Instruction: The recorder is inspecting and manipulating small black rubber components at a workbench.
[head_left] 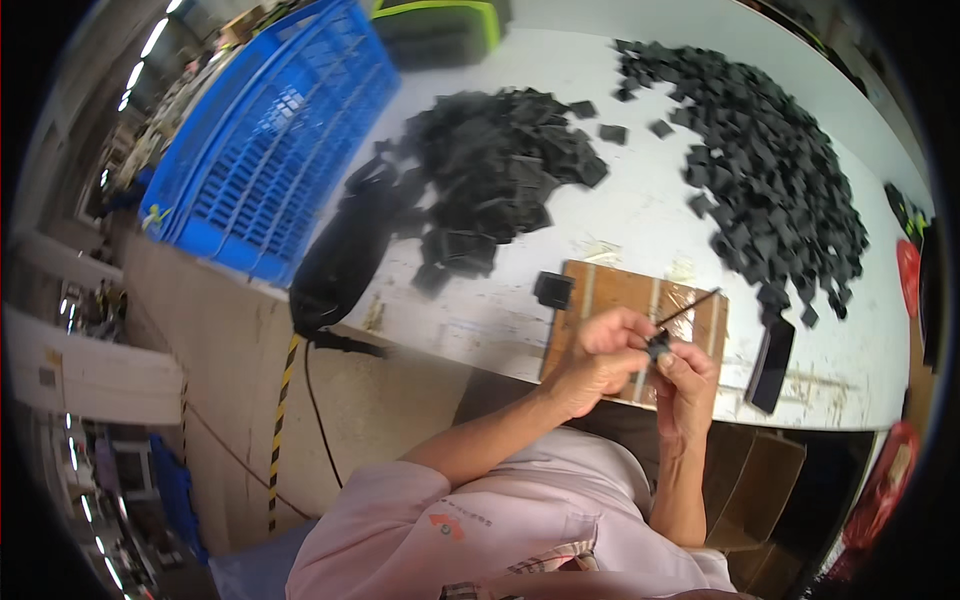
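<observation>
Both hands meet over a brown wooden board (574, 330) at the table's near edge. Between them is a small black piece (657, 346). My right hand (688, 380) pinches it between thumb and fingers. My left hand (606, 352) is closed at its left side, fingertips against the piece. A thin dark rod (695, 305) slants up and right from the fingertips; which hand grips it, if either, I cannot tell. A small black block-shaped object (553, 290) sits at the board's left edge.
Black flat squares lie in a left pile (490, 170) and smaller black pieces in a right pile (770, 170). A blue crate (260, 170) stands left, beside a long black object (340, 255) with a cable. A dark phone-like slab (771, 366) lies right of the board.
</observation>
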